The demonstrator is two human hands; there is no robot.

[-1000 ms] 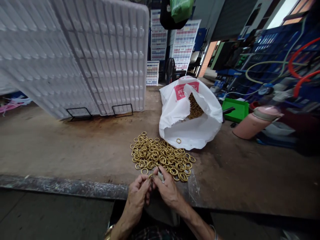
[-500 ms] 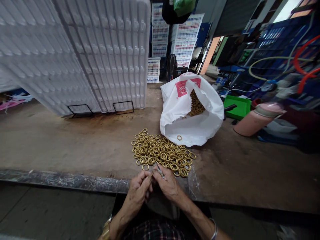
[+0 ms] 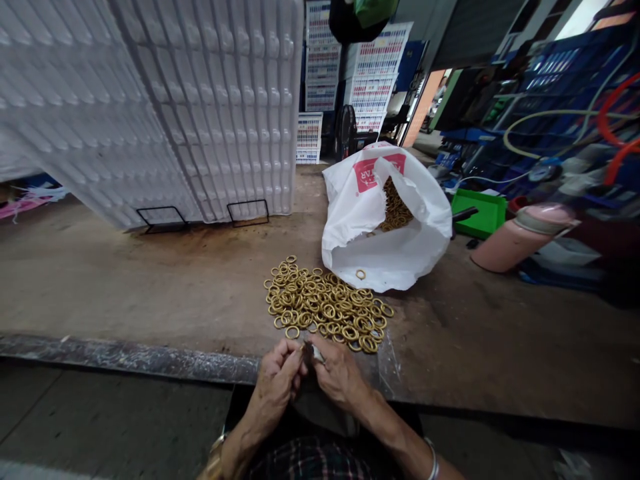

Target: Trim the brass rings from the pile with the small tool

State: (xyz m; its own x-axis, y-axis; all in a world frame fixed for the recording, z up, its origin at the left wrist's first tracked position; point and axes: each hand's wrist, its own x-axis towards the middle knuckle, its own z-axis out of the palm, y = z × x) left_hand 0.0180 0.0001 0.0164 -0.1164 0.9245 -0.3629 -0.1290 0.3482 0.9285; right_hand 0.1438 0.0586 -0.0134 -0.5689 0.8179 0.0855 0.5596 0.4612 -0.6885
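My left hand [image 3: 276,375] is closed in a pinch at the table's front edge, with a sliver of a brass ring [image 3: 303,347] showing at its fingertips. Facing it, my right hand [image 3: 341,375] is wrapped round a small grey metal tool [image 3: 317,355], mostly hidden by the fingers; its exact kind does not show. The fingertips of both hands nearly meet. Just beyond them lies a loose pile of brass rings [image 3: 325,308]. Behind the pile, a torn white sack [image 3: 345,223] lies with its mouth towards me, more rings inside and a single one on its lip.
Tall ribbed white plastic trays [image 3: 225,113] stand at the left in black wire holders [image 3: 249,213]. On the right are a pink bottle [image 3: 520,239], a green tray [image 3: 479,213] and coiled hoses. White crates [image 3: 373,67] are stacked further back, near a fan [image 3: 346,130].
The tool in my right hand has turned: its pointed tip stuck out towards the pile before and now sits down between the fingertips. The left hand keeps its pinch.
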